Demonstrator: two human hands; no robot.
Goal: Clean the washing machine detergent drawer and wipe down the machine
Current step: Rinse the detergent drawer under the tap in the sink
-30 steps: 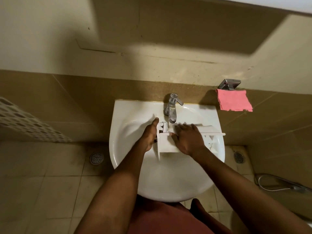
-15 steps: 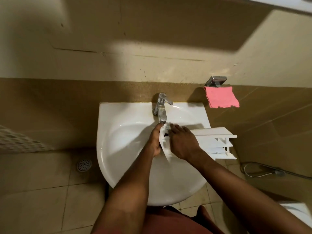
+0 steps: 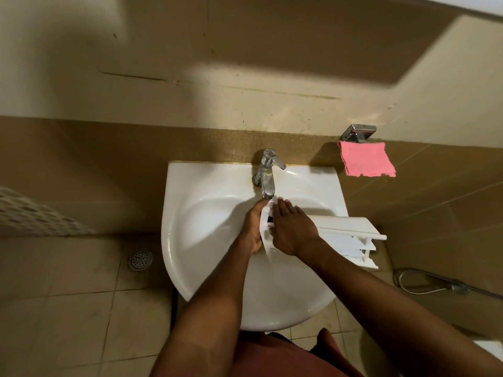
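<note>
The white plastic detergent drawer lies across the white basin, its far end sticking out past the basin's right rim. Its near end sits under the chrome tap. My left hand holds that end from the left side, thumb up by the spout. My right hand lies on top of the drawer with fingers stretched flat toward the tap. Whether water is running cannot be made out.
A pink cloth hangs from a chrome fitting on the wall right of the basin. A floor drain is at the left, a hose at the right, a perforated white basket at the far left.
The drawer has turned so that its long body sticks out to the right of the basin. Both hands have closed in on its end under the tap.
</note>
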